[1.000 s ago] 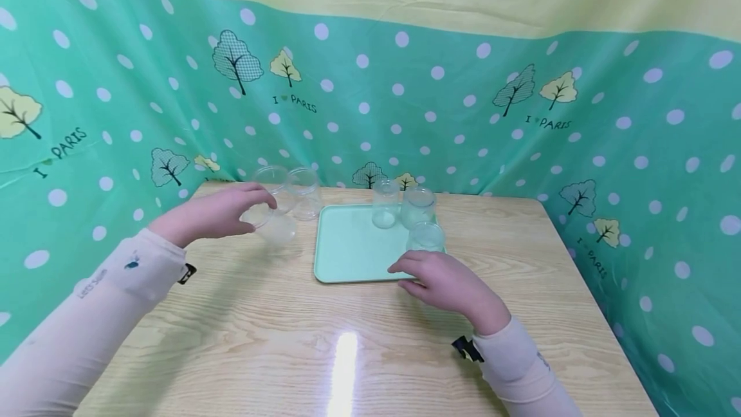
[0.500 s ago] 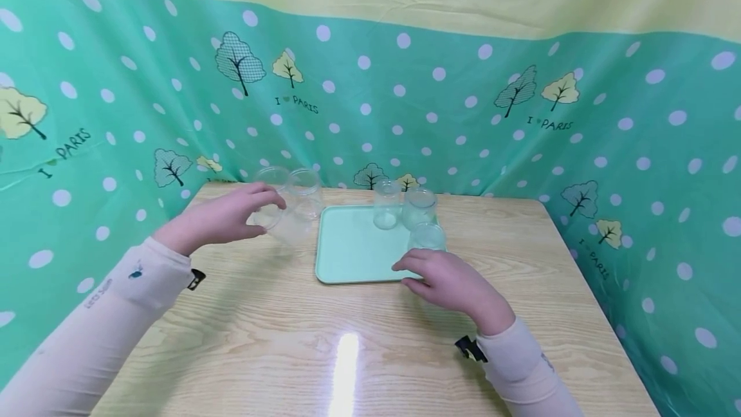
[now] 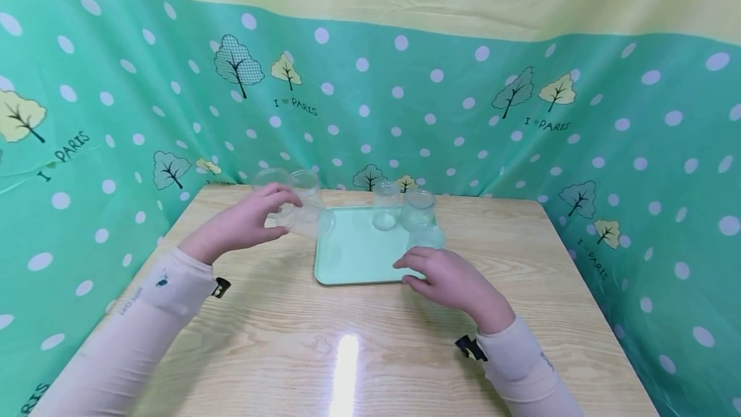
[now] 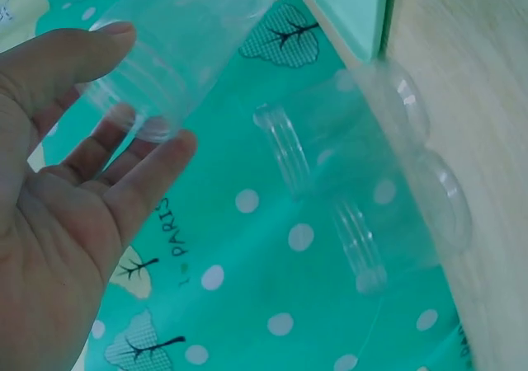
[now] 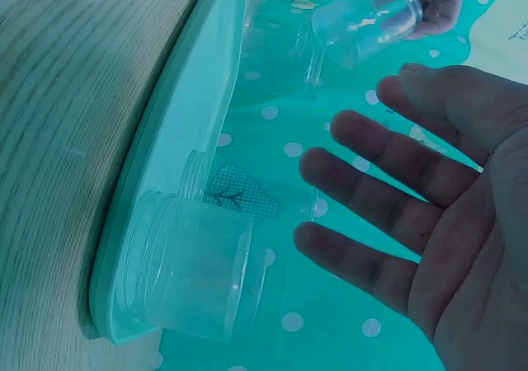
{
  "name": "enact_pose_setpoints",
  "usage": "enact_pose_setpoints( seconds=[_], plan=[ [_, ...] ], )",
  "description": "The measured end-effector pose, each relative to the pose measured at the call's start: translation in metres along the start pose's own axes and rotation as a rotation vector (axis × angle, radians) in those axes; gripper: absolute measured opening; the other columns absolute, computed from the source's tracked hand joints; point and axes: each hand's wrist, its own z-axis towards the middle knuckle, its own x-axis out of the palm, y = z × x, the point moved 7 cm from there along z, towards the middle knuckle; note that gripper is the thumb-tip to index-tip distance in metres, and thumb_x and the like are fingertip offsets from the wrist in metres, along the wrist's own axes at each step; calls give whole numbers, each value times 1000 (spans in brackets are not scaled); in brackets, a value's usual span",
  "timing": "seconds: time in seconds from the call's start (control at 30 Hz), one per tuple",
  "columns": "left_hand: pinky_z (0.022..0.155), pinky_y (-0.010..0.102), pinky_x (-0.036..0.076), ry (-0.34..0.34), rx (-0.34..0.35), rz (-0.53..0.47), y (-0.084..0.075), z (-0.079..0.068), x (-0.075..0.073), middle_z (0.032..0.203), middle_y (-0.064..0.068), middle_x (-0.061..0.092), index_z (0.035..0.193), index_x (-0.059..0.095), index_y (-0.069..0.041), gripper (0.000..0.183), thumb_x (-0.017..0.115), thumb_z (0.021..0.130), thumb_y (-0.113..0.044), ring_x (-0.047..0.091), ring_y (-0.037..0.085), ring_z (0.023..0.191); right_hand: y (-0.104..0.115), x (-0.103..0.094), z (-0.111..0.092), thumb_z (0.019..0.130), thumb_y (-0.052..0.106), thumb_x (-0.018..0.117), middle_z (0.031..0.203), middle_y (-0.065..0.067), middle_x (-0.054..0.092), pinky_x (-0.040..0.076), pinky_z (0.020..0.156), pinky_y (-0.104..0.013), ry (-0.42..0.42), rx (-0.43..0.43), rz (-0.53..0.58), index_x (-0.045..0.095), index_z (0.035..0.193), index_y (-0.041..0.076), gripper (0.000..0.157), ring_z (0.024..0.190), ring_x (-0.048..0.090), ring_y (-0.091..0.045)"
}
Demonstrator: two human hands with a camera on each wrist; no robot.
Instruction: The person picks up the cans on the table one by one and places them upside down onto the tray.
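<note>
My left hand [image 3: 249, 224] grips a clear plastic jar [image 3: 312, 220] by its ridged mouth end. The jar lies tilted in the air, its base over the left edge of the mint-green tray [image 3: 353, 259]. In the left wrist view, the thumb and fingers hold that jar [image 4: 198, 45] at the rim. Two more clear jars, a left one [image 3: 271, 176] and a right one [image 3: 305, 180], stand on the table behind this hand. My right hand [image 3: 450, 280] hovers over the tray's front right with fingers apart, holding nothing. Nearest to it is a clear jar [image 3: 427, 235] on the tray.
Two further clear jars, a narrow one [image 3: 386, 203] and a wider one [image 3: 418, 210], stand at the tray's back right. A green dotted cloth [image 3: 370, 127] hangs round the back and sides of the wooden table [image 3: 289, 340].
My left hand has moved right with the jar, from the table's left part to over the tray's left edge. The right hand has hardly moved.
</note>
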Motion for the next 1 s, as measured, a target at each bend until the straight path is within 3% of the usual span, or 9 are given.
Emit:
enact_pose_setpoints(
  seconds=[0.37,0.7,1.0],
  plan=[
    [97,44,58,-126,60,-96,-3,-3,6,134,5,53,129,61,-11,47,80,87,-6,54,26,125,-3,-4,0,99,24,70,116,8,71,59,88,-31,-25,21,-24,72,121,20,23,105,68,-9],
    [100,46,57,-139,-13,-217,-8,-4,14,137,6,52,130,61,-9,47,79,87,-1,51,27,130,-10,-6,0,97,22,72,114,8,73,60,83,-30,-88,115,-96,74,118,21,21,100,71,-9],
    [99,44,57,-173,-33,-306,-15,-5,20,139,6,52,131,60,-12,51,78,86,2,50,27,131,-11,-7,0,97,23,72,114,7,73,61,81,-31,-97,133,-99,74,117,20,21,99,71,-10]
  ],
)
